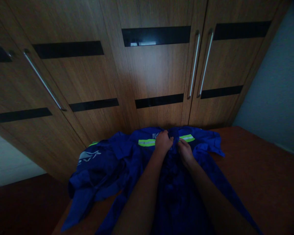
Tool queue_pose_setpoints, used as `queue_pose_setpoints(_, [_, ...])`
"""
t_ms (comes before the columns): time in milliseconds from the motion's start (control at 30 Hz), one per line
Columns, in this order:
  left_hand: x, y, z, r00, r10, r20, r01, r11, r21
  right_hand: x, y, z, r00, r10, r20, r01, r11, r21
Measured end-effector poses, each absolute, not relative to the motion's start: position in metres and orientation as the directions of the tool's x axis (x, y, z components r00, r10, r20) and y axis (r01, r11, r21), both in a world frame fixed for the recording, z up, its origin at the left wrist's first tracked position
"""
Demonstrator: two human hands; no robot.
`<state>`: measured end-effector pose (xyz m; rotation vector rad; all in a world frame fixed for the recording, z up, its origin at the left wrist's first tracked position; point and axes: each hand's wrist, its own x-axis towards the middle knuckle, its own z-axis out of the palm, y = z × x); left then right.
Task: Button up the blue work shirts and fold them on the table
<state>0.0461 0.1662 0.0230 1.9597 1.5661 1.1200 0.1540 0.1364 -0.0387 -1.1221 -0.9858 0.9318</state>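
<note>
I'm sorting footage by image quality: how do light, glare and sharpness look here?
Head view: dim overall, with folds of the blue garment between the forearms sinking into shadow; head view: a pale reflection on the upper middle black panel, soft sheen on the wooden door below; head view: left hand and right hand discernible, finger detail soft.

Left grip [163, 142] and right grip [185, 151] on blue jacket [172, 186], wooden wardrobe [156, 70] behind

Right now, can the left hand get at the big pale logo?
Probably yes: only blue fabric lies between the left hand and the big pale logo, though that hand seems to be pinching fabric.
</note>
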Motion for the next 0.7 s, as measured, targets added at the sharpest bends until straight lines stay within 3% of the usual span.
queue_pose_setpoints(133, [0.046, 0.173, 0.007, 0.055, 0.966, 0.253, 0.603, -0.234, 0.763, 0.155, 0.132, -0.038, 0.312, 0.938, 0.150, -0.146, 0.204, -0.968])
queue_pose_setpoints(267, [0.039, 0.181, -0.011, 0.006, 0.979, 0.202, 0.522, -0.175, 0.835, 0.154, 0.137, -0.041, 0.361, 0.920, 0.155, -0.093, 0.201, -0.975])
queue_pose_setpoints(400, [0.031, 0.185, -0.023, -0.037, 0.990, 0.135, 0.375, -0.112, 0.920, 0.159, 0.143, -0.048, 0.438, 0.878, 0.193, 0.063, 0.184, -0.981])
queue_pose_setpoints(533, [0.026, 0.178, -0.021, -0.024, 0.995, 0.099, 0.186, -0.093, 0.978, 0.166, 0.146, -0.048, 0.488, 0.809, 0.326, 0.273, 0.214, -0.938])
queue_pose_setpoints(700, [0.018, 0.158, -0.015, -0.037, 0.994, 0.101, 0.000, -0.101, 0.995, 0.164, 0.145, -0.042, 0.395, 0.817, 0.419, 0.388, 0.265, -0.883])
